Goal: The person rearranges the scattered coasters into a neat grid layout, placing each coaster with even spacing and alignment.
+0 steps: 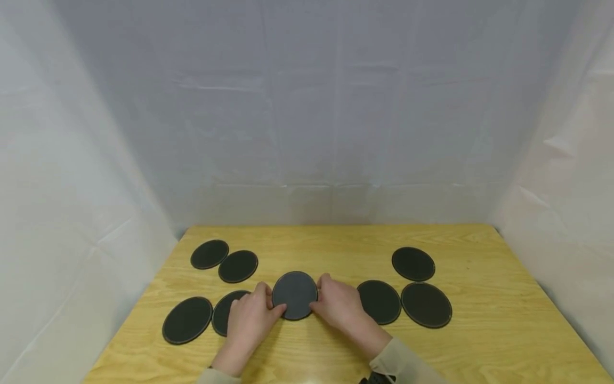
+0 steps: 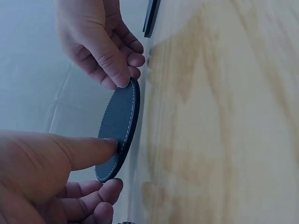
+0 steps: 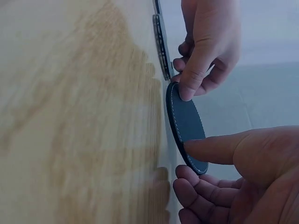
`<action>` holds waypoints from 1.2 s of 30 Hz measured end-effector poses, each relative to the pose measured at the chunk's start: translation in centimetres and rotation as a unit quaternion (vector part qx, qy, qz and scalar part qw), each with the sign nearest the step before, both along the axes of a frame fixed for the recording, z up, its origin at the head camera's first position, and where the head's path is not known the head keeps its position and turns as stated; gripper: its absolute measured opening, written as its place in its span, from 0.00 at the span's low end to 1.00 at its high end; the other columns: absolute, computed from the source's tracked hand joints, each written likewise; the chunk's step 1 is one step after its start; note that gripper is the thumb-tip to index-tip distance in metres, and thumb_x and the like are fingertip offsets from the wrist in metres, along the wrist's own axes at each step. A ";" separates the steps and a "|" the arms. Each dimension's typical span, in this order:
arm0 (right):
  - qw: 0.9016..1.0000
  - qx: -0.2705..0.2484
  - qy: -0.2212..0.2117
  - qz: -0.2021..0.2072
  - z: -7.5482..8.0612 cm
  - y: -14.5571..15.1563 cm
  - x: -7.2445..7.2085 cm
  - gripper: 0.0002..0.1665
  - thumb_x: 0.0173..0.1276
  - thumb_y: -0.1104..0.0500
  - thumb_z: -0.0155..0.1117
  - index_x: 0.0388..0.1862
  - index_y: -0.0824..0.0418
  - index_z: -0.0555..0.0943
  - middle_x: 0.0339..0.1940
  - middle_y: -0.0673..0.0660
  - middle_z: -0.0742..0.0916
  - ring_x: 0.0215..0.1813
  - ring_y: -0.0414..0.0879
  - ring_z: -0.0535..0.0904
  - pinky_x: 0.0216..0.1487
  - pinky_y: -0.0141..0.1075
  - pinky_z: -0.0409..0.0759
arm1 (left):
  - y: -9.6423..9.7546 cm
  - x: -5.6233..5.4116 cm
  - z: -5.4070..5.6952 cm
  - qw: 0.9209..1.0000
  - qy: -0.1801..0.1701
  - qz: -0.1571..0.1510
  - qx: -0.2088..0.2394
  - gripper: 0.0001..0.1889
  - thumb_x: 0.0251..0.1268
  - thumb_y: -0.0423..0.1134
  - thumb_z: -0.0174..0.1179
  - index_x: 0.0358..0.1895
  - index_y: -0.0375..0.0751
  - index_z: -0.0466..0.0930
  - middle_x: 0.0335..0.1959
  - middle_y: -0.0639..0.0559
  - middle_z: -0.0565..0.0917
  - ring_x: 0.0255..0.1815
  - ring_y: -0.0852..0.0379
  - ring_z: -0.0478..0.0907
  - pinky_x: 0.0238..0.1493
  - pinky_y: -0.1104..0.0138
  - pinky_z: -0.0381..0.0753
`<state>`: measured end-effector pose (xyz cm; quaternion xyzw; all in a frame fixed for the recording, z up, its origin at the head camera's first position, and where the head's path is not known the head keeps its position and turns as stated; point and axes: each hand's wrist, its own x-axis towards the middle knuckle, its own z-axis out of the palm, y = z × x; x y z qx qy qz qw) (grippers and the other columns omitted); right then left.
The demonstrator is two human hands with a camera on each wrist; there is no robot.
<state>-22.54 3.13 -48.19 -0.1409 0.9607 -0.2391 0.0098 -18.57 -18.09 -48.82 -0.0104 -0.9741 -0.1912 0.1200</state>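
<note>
Between both hands is a round black coaster (image 1: 295, 296) with light stitching along its rim, lifted over the wooden table. My left hand (image 1: 251, 316) pinches its left edge, thumb on the upper face and fingers below. On the opposite edge my right hand (image 1: 341, 306) pinches it the same way. The left wrist view shows the coaster (image 2: 117, 123) tilted, its stitched rim near the tabletop. In the right wrist view a gap separates the coaster (image 3: 189, 123) from the wood. Partly behind my left hand lies another coaster (image 1: 221, 316); one more coaster (image 1: 380, 302) is beside my right hand.
Two coasters lie at the back left, one being this coaster (image 1: 209, 254). Another coaster (image 1: 187, 320) is at the front left. On the right are a rear coaster (image 1: 413, 264) and a front coaster (image 1: 426, 305). Pale sheeting (image 1: 307, 133) encloses the wooden table (image 1: 503, 320).
</note>
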 end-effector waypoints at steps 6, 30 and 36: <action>0.999 -0.030 0.030 0.005 0.6 0.6 0.0 0.24 0.70 0.53 0.84 0.56 0.60 0.82 0.29 0.42 0.84 0.28 0.38 0.79 0.35 0.42 0.81 | 0.3 -0.3 0.4 1.000 0.000 0.008 0.026 0.23 0.63 0.48 0.84 0.47 0.40 0.83 0.25 0.63 0.79 0.26 0.60 0.76 0.43 0.50 0.75; 0.997 -0.045 0.035 -0.060 2.6 6.0 -1.5 0.22 0.76 0.53 0.78 0.60 0.62 0.82 0.33 0.47 0.88 0.26 0.40 0.80 0.31 0.41 0.79 | 5.9 -3.7 1.7 0.997 0.053 -0.042 0.042 0.20 0.65 0.47 0.83 0.47 0.42 0.82 0.26 0.62 0.81 0.26 0.59 0.79 0.51 0.41 0.73; 0.996 -0.029 0.033 -0.075 2.9 7.9 -2.0 0.22 0.76 0.52 0.78 0.60 0.61 0.82 0.34 0.47 0.89 0.27 0.40 0.81 0.31 0.41 0.80 | 7.8 -4.5 1.6 0.996 0.049 -0.047 0.051 0.20 0.66 0.47 0.82 0.47 0.42 0.82 0.26 0.62 0.81 0.27 0.58 0.80 0.51 0.43 0.73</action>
